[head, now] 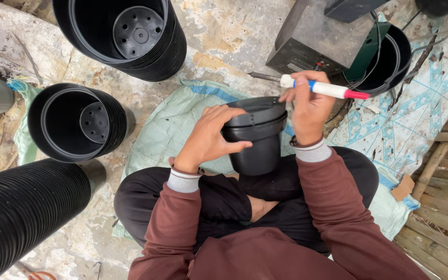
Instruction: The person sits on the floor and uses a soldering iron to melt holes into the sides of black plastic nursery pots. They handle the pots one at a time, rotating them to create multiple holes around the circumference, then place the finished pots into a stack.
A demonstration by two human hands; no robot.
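Observation:
A small black plastic pot (257,137) rests on my lap, tilted with its mouth facing away from me. My left hand (208,137) grips its side near the rim. My right hand (309,106) is closed around a white marker pen (323,88) with a blue band and a pink end. The pen's tip points left, just above the pot's rim. I sit cross-legged in dark trousers and maroon sleeves on a pale green woven sack (172,124).
Stacks of nested black pots lie around: one at top centre (125,36), one at left (76,122), a long stack at lower left (22,207). A dark box (317,39) and another pot (390,59) with cables sit at upper right. Bamboo slats (442,207) lie at right.

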